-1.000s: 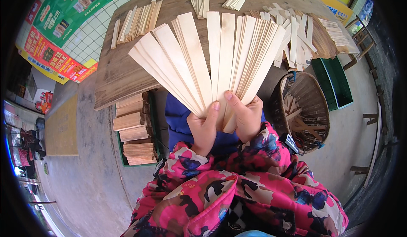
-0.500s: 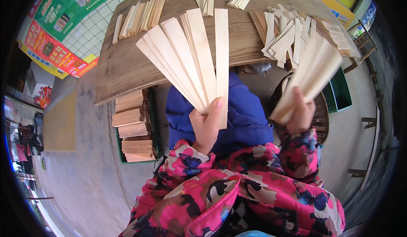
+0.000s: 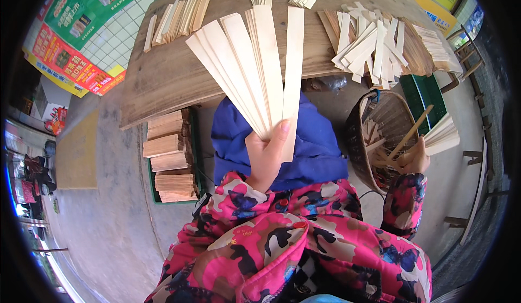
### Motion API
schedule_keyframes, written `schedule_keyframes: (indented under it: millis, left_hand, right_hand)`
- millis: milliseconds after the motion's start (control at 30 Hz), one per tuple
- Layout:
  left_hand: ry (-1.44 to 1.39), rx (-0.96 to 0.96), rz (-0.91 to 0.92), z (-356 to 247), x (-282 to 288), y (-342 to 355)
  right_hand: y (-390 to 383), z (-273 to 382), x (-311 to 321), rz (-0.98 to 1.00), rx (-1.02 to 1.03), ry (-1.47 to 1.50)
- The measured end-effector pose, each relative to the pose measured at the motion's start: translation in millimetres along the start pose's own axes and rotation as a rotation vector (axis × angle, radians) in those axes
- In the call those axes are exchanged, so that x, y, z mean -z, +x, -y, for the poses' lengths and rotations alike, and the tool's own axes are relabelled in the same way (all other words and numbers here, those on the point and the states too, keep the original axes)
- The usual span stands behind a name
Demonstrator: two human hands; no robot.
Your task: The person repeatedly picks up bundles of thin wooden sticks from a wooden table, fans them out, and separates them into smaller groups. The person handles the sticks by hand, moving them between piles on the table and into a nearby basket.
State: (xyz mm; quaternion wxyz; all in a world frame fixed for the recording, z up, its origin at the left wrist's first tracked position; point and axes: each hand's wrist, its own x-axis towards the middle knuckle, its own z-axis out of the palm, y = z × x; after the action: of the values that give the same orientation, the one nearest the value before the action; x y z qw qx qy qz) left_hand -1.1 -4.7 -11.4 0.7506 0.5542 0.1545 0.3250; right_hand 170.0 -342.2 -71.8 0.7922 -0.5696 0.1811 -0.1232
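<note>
While L hand (image 3: 267, 154) grip was clamped on fanned wood strips (image 3: 247, 67) above blue cloth (image 3: 320, 135), R hand (image 3: 415, 159) was closed on 2nd bunch (image 3: 442, 136) by basket (image 3: 355, 140); L's outer strip (image 3: 293, 67) poss. could've slipped if thumb pressure eased.

Wooden strips (image 3: 245, 64) — pale, thin, fanned

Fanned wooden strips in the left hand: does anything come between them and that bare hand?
Nothing visible does: the left hand grips the fanned wooden strips directly, its bare thumb lying across their front near the lower ends.
</note>
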Motion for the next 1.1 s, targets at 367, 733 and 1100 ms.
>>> schedule_keyframes:
  millis: [367, 733, 1100]
  left_hand:
    - [0.066, 0.033, 0.055, 0.3, -4.5, -7.3]
    - [0.077, 0.024, 0.071, -2.1, 7.7, -7.3]
    - [0.024, 0.028, 0.213, -1.1, 16.3, -7.5]
  right_hand:
    - [-198.5, 18.9, -173.0, 0.704, -0.164, 0.056]
    - [-222.4, 10.1, -200.6, 0.715, -0.144, 0.221]
    - [-221.2, 15.7, -201.9, 0.828, -0.259, 0.257]
